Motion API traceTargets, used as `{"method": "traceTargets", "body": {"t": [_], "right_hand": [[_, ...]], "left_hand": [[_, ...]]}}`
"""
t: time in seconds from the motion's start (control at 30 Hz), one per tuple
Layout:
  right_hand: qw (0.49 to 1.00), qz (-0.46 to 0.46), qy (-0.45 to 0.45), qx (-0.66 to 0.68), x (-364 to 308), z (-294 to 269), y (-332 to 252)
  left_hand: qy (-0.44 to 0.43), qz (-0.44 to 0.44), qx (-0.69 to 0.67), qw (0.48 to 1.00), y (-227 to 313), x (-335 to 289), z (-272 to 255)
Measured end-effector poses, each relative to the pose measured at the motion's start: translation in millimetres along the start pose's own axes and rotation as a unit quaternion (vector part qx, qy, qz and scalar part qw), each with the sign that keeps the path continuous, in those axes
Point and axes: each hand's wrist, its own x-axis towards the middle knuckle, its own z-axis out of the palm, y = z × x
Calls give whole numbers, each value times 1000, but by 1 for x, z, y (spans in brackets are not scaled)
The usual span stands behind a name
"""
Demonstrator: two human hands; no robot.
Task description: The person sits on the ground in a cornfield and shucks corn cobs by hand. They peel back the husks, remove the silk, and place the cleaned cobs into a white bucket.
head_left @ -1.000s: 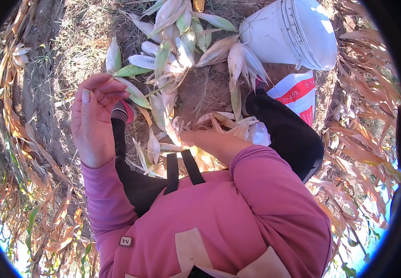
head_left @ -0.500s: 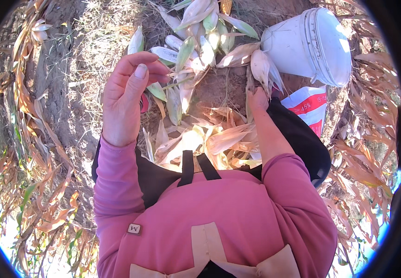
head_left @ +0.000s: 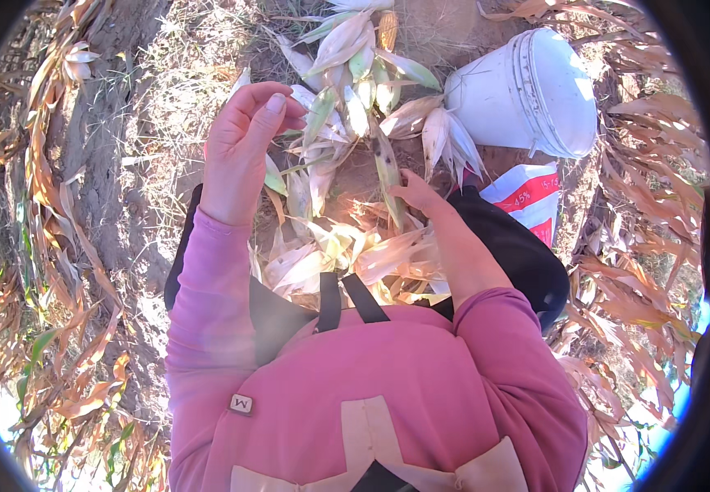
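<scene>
My right hand (head_left: 417, 193) closes on the side of a narrow corn ear in a spotted, dull green husk (head_left: 387, 170). The ear stands lengthwise between my knees, above the loose husks. My left hand (head_left: 244, 152) is raised at the left, thumb up and fingers loosely bent, with nothing visible in it. Beyond both hands lies a pile of corn ears in pale husks (head_left: 357, 61). One bare yellow ear (head_left: 388, 29) shows at the pile's far end. Torn dry husks (head_left: 396, 256) cover the ground close to my body.
A white plastic bucket (head_left: 494, 94) lies on its side at the far right. Near it is a white and red bag (head_left: 525, 197), beside my right knee. Dry corn stalks and leaves line the left (head_left: 47, 180) and right (head_left: 650, 197) edges.
My right hand has moved left with the narrow ear, away from the pale-husked ear by the bucket. The left hand remains raised, its thumb now closer to the fingers. The view has shifted slightly.
</scene>
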Motion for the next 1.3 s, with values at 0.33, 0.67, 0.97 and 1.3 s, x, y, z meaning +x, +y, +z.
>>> {"method": "traceTargets", "body": {"t": [0.33,0.67,0.97,1.3], "right_hand": [[954,-205,-217,-39,-121,-8,-201],[891,-322,111,-300,-146,1,-201],[858,-327,114,-378,-132,2,-200],[805,-509,149,-266,-138,3,-242]], "left_hand": [[-5,-41,88,995,-19,25,8],[-99,-3,-4,995,-17,26,26],[-77,32,97,992,-37,37,23],[-83,143,239,957,-32,26,55]]}}
